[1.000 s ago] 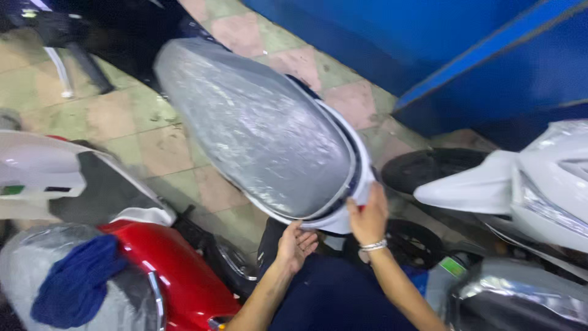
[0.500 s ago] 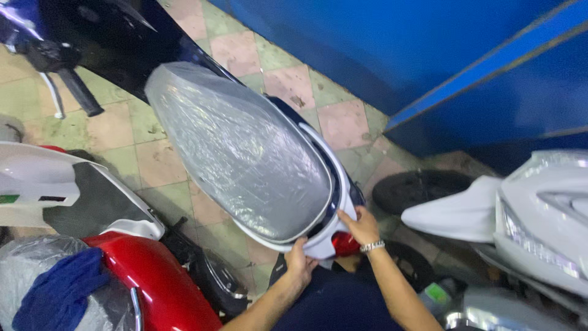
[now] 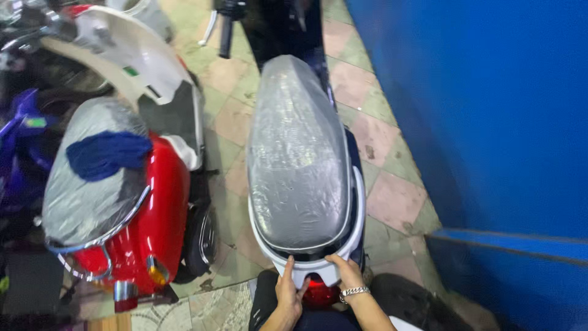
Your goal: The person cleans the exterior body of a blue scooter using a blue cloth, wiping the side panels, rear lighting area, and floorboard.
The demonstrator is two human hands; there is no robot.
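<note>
Head view: my left hand point(image 3: 288, 289) curled around white plastic rear grab rail point(image 3: 309, 273) of dark blue scooter, fingers clenched on its edge. My right hand point(image 3: 346, 273), metal bracelet point(image 3: 353, 292) at wrist, grips same rail at tail end, fingers wrapped over top. Rail sits just behind plastic-wrapped grey seat point(image 3: 297, 153), above red tail light point(image 3: 318, 294). Red scooter point(image 3: 153, 208) parked alongside, blue cloth point(image 3: 107, 153) on its seat.

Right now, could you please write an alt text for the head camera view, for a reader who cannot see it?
Both hands, left hand and right hand, grip the white rear grab rail of a dark blue scooter, whose seat is wrapped in clear plastic. A red scooter with a blue cloth on its wrapped seat stands beside it on the tiled floor; a blue wall is opposite.
</note>
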